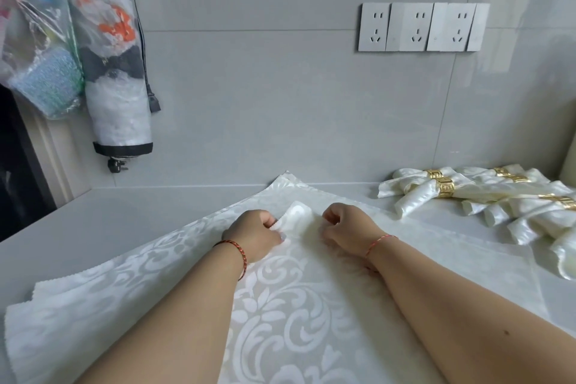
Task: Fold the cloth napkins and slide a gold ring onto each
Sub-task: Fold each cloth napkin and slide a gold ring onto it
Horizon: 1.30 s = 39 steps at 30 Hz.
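A white damask napkin [299,305] lies spread like a diamond on the grey counter, its far corner [286,174] pointing at the wall. Part of its cloth is folded into a small flap [296,217] between my hands. My left hand [254,235] pinches the flap's left end. My right hand [346,227] has its fingers curled on the flap's right end. At the right lies a pile of rolled napkins [505,206], each held by a gold ring [445,188].
The tiled wall [280,103] stands close behind the napkin, with three sockets [420,26] on it. Hanging plastic bags [115,72] and a black plug [117,164] dangle at the left. A dark opening [15,165] borders the counter's left end.
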Each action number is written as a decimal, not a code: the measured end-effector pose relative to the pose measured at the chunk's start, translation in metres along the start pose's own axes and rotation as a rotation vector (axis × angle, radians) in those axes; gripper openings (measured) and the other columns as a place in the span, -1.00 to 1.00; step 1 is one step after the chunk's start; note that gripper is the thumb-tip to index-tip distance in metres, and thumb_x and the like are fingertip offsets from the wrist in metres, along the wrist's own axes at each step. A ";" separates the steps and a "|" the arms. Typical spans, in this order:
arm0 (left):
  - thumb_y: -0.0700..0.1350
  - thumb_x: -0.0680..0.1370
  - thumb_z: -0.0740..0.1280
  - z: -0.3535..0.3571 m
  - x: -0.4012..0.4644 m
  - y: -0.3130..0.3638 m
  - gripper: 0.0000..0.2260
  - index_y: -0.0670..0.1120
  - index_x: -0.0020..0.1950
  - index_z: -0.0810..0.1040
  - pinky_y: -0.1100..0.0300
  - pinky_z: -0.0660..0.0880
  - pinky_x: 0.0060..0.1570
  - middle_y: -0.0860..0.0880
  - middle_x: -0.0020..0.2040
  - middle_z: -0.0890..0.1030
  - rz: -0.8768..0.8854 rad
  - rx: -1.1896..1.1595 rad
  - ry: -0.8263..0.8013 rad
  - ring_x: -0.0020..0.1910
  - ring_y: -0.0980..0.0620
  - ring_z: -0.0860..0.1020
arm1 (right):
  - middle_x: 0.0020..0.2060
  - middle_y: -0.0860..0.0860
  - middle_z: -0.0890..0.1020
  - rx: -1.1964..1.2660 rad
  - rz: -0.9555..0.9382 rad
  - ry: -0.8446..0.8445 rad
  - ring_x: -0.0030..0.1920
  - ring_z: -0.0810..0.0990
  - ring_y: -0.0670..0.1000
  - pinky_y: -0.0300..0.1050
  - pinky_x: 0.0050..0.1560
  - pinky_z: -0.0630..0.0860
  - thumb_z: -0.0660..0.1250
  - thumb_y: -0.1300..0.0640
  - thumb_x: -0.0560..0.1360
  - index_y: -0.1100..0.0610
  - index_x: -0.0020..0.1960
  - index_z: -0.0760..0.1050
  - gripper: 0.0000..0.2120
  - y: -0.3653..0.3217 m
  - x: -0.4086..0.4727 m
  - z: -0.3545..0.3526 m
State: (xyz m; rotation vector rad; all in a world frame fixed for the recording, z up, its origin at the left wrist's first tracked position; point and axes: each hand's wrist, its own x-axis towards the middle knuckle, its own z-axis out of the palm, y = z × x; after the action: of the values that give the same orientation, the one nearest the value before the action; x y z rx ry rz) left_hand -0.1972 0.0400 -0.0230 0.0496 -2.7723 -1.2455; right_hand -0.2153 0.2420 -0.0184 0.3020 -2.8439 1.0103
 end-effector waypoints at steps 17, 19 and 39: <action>-0.08 0.33 0.53 -0.006 -0.012 0.003 -0.82 -0.13 -0.23 0.61 0.30 0.39 -0.33 0.07 -0.37 0.55 0.047 -0.192 -0.097 -0.34 0.08 0.48 | -0.35 -0.15 0.55 0.186 -0.097 -0.093 -0.33 0.48 -0.15 -0.29 -0.27 0.40 0.40 -0.02 0.46 0.00 -0.27 0.52 -0.83 -0.005 -0.009 -0.003; -0.09 0.28 0.57 -0.006 -0.009 0.004 -0.80 -0.03 -0.17 0.63 0.21 0.50 -0.14 0.11 -0.34 0.57 0.080 -0.156 -0.122 -0.29 0.10 0.53 | -0.28 -0.12 0.60 0.154 -0.114 -0.138 -0.28 0.53 -0.12 -0.24 -0.22 0.47 0.45 -0.03 0.40 -0.01 -0.20 0.55 -0.87 -0.006 -0.010 -0.002; -0.05 0.38 0.54 -0.017 -0.013 0.010 -0.83 0.00 -0.26 0.57 0.43 0.29 -0.49 0.08 -0.35 0.52 0.235 0.141 -0.174 -0.48 0.22 0.40 | -0.32 -0.12 0.49 -0.258 -0.229 -0.191 -0.30 0.43 -0.09 -0.22 -0.37 0.29 0.40 -0.03 0.43 -0.05 -0.29 0.43 -0.81 -0.016 -0.011 -0.011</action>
State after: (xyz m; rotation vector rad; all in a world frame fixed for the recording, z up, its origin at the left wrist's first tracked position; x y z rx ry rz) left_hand -0.1823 0.0347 -0.0053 -0.3805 -2.9011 -1.0411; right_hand -0.2007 0.2388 -0.0019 0.7115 -2.9712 0.5934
